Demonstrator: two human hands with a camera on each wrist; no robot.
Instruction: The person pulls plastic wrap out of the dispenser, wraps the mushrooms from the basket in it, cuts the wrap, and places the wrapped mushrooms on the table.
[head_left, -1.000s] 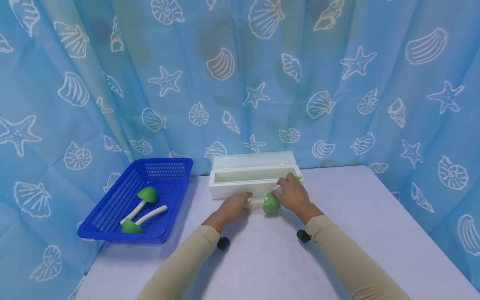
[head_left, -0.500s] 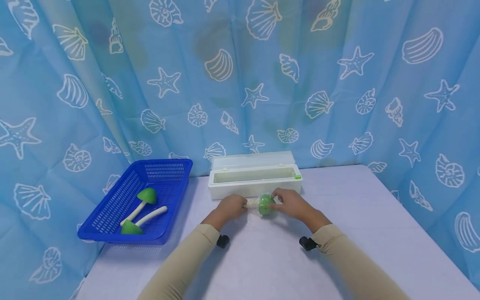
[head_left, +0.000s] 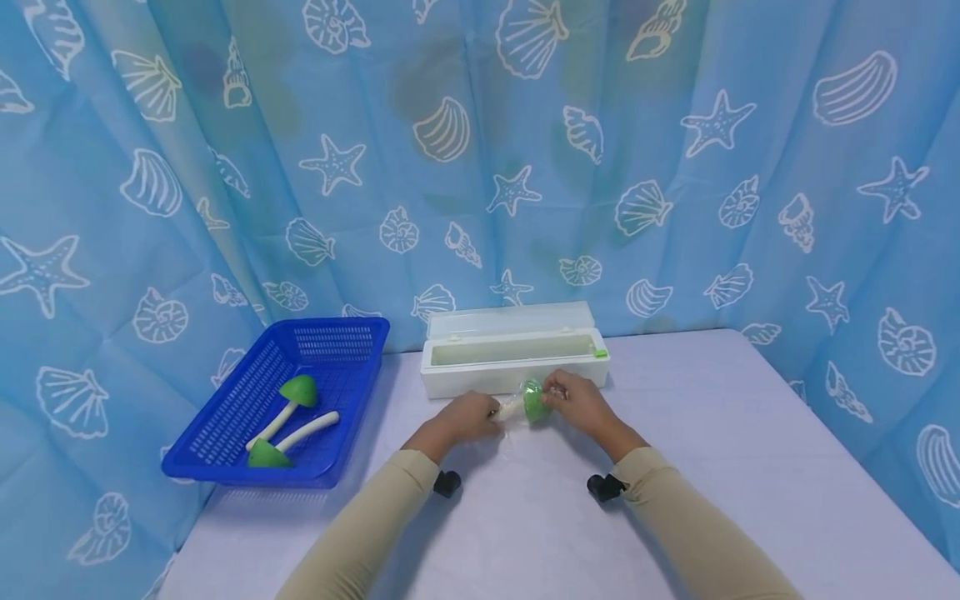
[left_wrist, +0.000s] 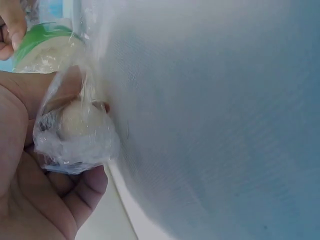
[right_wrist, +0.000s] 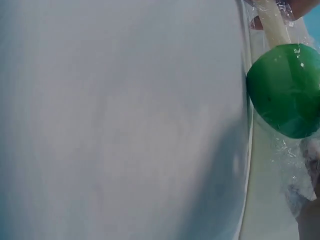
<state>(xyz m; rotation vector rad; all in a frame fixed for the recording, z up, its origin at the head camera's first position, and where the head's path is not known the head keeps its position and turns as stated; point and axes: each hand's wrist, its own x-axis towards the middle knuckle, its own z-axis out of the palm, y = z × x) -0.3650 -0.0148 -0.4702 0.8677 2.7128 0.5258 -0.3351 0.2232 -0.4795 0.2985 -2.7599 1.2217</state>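
Observation:
Between both hands is a toy mushroom with a green cap and a pale stem, wrapped in clear plastic film. My left hand grips the wrapped stem end, thumb and fingers curled round it in the left wrist view. At the cap end, my right hand pinches the film beside the green cap. Just behind the hands stands a long white cling film box, its clear lid raised and a green slider at its right end.
A blue plastic basket stands at the left of the table. Inside lie two unwrapped mushrooms, one with its cap toward the back, the other with its cap at the front. A patterned blue curtain hangs behind.
My right hand has come away from the box's slider end, down to the mushroom's cap. The film now wraps round the mushroom, and the mushroom has risen slightly at its cap end.

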